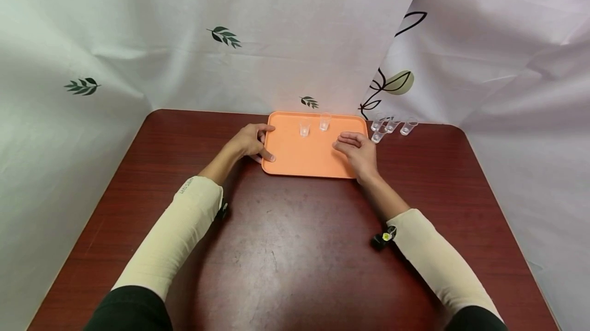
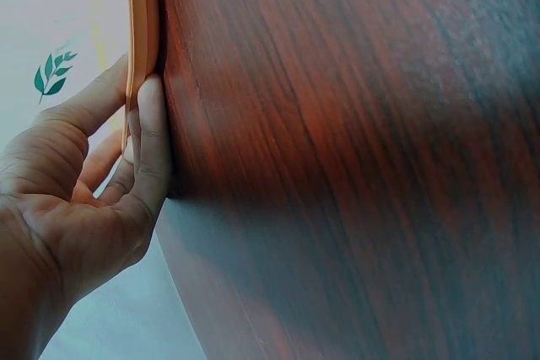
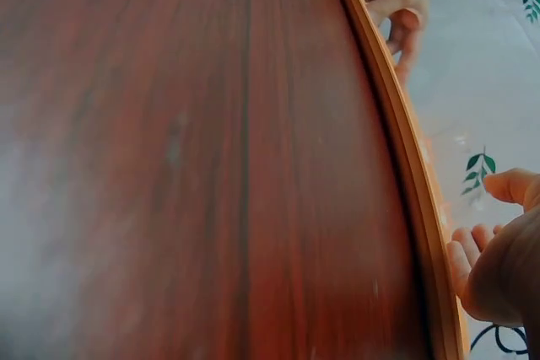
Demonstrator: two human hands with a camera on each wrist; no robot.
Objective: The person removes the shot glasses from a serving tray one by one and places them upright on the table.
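An orange tray point(image 1: 304, 159) lies near the back edge of the table. My left hand point(image 1: 251, 141) grips its left rim, with the thumb on top and fingers under the edge, as the left wrist view point(image 2: 148, 31) also shows on the tray. Over the tray's right part is my right hand point(image 1: 358, 152), its fingers loosely bent and nothing visible between them; in the right wrist view the thumb stands apart from the fingers point(image 3: 477, 242). Two small clear plastic cups, one point(image 1: 304, 128) left of the other point(image 1: 324, 122), stand on the tray's back half.
Several more clear cups point(image 1: 391, 125) sit close together on the table just beyond the tray's right edge. Dark red wood-grain table point(image 1: 286, 239) extends in front. White cloth point(image 1: 258, 75) with leaf prints rises behind the table's back edge.
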